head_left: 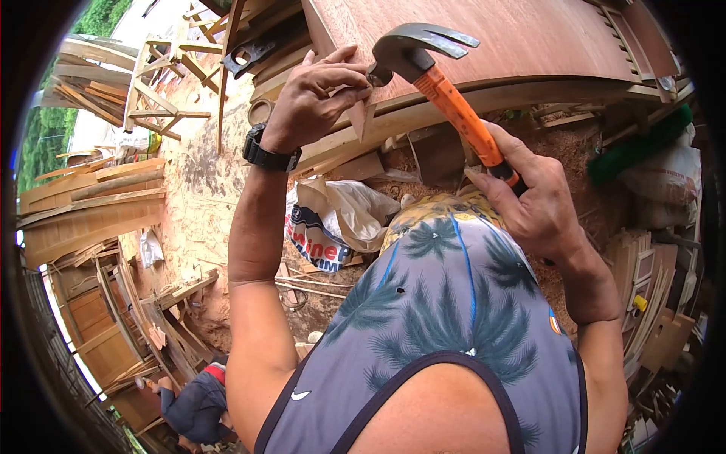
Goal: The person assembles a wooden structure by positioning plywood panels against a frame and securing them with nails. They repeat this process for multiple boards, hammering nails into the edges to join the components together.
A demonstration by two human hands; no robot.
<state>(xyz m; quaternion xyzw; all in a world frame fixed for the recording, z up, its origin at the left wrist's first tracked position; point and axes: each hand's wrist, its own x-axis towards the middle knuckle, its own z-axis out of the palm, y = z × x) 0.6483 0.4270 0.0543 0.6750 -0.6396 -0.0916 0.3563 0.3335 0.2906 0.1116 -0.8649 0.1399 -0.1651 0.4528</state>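
Observation:
My right hand (533, 193) is wrapped round the lower end of the orange handle of a claw hammer (463, 113). The hammer's striking face is right at the fingertips of my left hand (321, 94), by the near left corner of a reddish plywood panel (514, 38). Thumb and fingers of the left hand are drawn together at the panel's edge; what they pinch is too small to make out. A black watch (268, 150) is on my left wrist. Under the panel's front edge runs a long wooden board (454, 110).
A printed white sack (333, 219) lies on the sawdust-covered ground below the panel. Wooden frames (162, 91) and stacked boards (98, 197) stand at left. Another person (198, 405) is bent down at lower left. More timber offcuts (654, 295) lean at right.

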